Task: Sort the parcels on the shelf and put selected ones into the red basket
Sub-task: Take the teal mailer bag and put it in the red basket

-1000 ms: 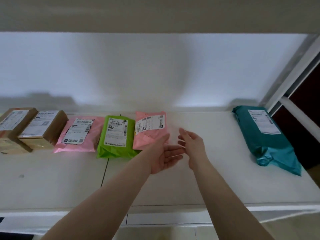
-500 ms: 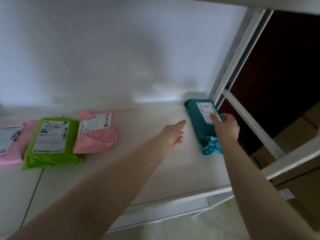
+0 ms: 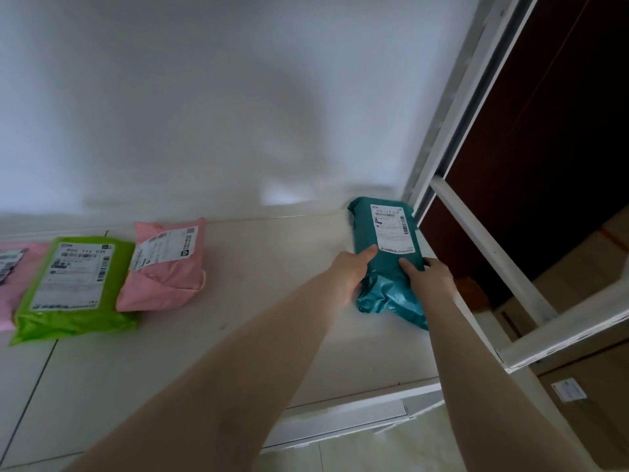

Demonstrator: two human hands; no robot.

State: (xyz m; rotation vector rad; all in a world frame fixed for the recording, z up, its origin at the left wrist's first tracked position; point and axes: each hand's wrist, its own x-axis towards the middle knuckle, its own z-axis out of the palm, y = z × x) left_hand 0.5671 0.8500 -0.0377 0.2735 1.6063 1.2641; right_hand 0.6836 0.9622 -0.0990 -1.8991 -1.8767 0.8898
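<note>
White shelf [image 3: 211, 335] is carrying the parcels | teal parcel [image 3: 384, 264] is lying at its right end, well apart from pink parcel [image 3: 166, 267] and green parcel [image 3: 73, 284] | left hand [image 3: 350, 270] and right hand [image 3: 430, 279] are clasping its sides, likely steadying the floppy bag for lifting | red basket is not showing

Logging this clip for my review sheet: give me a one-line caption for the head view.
Both hands, left hand and right hand, grip the teal parcel at the shelf end, apart from the green parcel.
</note>
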